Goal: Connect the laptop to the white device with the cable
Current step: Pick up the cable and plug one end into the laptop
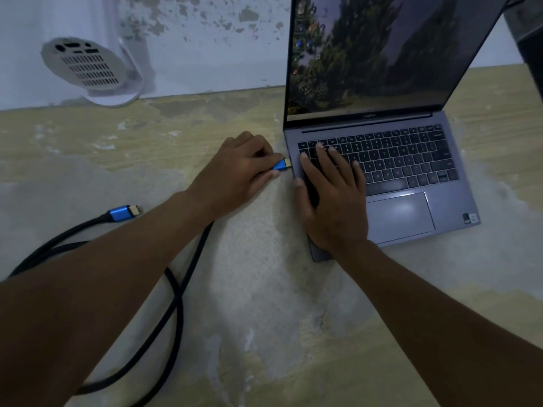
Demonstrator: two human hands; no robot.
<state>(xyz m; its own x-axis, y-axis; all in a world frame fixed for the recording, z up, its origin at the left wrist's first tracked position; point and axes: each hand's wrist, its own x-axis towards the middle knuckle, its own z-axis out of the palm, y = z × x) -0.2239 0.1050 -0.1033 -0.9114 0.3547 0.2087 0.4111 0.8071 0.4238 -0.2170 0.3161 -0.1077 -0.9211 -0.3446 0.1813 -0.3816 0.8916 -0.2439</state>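
Note:
A grey laptop (411,177) stands open on the worn surface, its screen lit. My left hand (241,168) pinches a blue cable plug (280,165) whose gold tip sits right at the laptop's left edge. My right hand (332,198) lies flat on the left side of the keyboard and palm rest. The black cable (176,292) loops across the surface under my left arm. Its other blue plug (123,213) lies free at the left. The white device (85,66) sits at the back left, its round vented face with ports turned toward me.
A peeling wall (205,39) rises directly behind the white device and the laptop. The worn tabletop (264,289) spreads out between my arms. A dark object (529,48) shows at the right edge.

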